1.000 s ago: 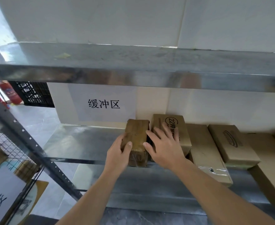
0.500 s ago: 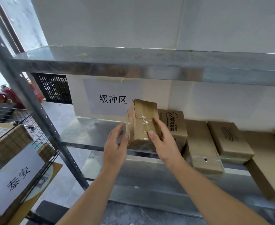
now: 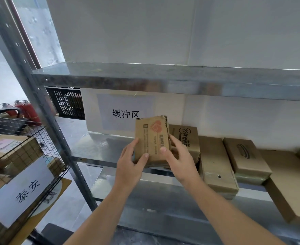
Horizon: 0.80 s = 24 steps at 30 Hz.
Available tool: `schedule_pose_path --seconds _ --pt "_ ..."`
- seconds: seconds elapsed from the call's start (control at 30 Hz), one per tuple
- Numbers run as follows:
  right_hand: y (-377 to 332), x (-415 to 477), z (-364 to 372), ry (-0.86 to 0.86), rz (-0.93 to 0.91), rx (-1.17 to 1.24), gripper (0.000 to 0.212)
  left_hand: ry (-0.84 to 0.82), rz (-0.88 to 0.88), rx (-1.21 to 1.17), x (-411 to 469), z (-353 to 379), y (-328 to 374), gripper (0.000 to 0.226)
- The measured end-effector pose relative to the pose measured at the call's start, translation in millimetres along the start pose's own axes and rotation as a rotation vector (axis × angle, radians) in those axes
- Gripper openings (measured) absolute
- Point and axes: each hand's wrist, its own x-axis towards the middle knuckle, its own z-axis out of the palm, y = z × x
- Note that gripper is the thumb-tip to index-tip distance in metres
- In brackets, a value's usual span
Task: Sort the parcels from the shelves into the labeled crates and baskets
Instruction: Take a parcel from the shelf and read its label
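1. Our left grip [image 3: 129, 165] and right grip [image 3: 179, 160], both bare hands, held one small brown parcel [image 3: 151, 140] between them. Each thumb pressed on the printed face near its lower edge, and the other fingers curled round the sides and back.
2. The parcel stood upright in the air, in front of the middle shelf [image 3: 103, 147] and clear of it. Its face with a red heart-shaped mark was turned toward us.
3. A second earlier it had lain flat at the left end of the row on that shelf. We had since lifted it and turned it over, so a different face showed.
4. We judged the pick complete and the reading step under way. The print was too small for us to make out a destination.
5. Just behind our right grip sat a box marked "22" [image 3: 188, 137]. Beyond it came a taped box [image 3: 214, 161], a box with an oval logo [image 3: 244, 156] and a large flat carton [image 3: 290, 183], all left to sort.
6. A paper sign [image 3: 125, 114] hung on the wall behind.
7. At lower left stood a wire basket [image 3: 44, 138] with a white label [image 3: 22, 190], already holding parcels. We could not tell whether this parcel belonged there.
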Motion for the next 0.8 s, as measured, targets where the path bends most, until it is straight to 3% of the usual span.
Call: schedule_pose_path --seconds 0.07,0.13,0.27,0.4,0.53,0.7,0.8 --pt "1.8 -1.0 -0.4 0.014 0.006 0.046 0.052 -0.012 0.064 -0.038 -4.3 0.9 5.1 0.054" --pt "3.5 -1.7 -5.2 0.025 0.104 0.269 0.050 -0.019 0.091 -0.122 -5.2 0.1 7.4 0.053" --pt "4.7 -3.6 -14.0 0.037 0.267 0.656 0.049 -0.006 -0.021 -0.185 -4.5 -1.0 9.6 0.051" --pt "7.6 -4.5 -12.8 -0.032 0.305 0.746 0.045 -0.068 -0.045 -0.201 -11.1 4.1 16.1 0.047" --pt "11.3 -1.4 -9.5 -0.119 0.308 0.661 0.044 -0.014 -0.011 -0.187 -13.4 -1.5 15.7 0.053" --pt "6.9 10.3 5.3 -0.174 0.149 0.188 0.033 0.059 0.022 -0.105 -15.2 -11.1 7.2 0.059" --pt "-2.0 12.4 13.2 -0.232 0.085 0.202 0.045 0.093 0.011 -0.071 -17.0 -17.0 -0.8 0.053"
